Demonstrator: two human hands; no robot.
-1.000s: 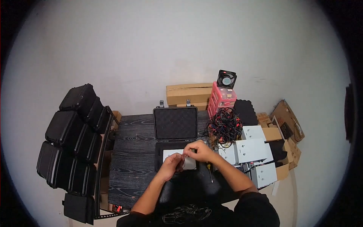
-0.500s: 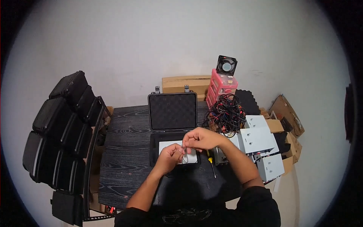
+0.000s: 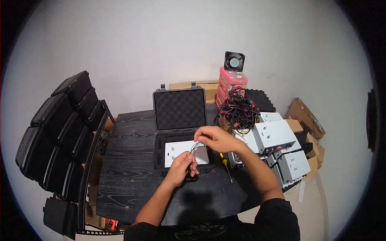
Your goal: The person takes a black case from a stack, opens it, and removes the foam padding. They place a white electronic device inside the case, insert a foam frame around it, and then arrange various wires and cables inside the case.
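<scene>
I have both hands up over the open case (image 3: 160,141), working a small loop of thin wires (image 3: 193,146) just above the white box (image 3: 171,151) that lies in its foam. My left hand (image 3: 182,165) pinches the wires between thumb and forefinger, its other fingers loosely curled beneath. My right hand (image 3: 213,139) comes in from the other side with thumb and fingertips drawn together; they seem to pinch the upper part of the loop, though it is too small for me to be sure. A red strand shows beside the dark ones, and I cannot tell where the ends lie.

To handle this well, I would make the left pinch the anchor, firm and close to the bend, and let the right do the fine work with light pulls along the strand. A sharp tug could kink wire this thin, so I would keep the curve wide and part one strand at a time. I would also keep my wrists raised, so the loop doesn't snag on the case edge, and my right forearm clear of the screwdriver (image 3: 224,161) lying on the bench (image 3: 128,160) near it.
</scene>
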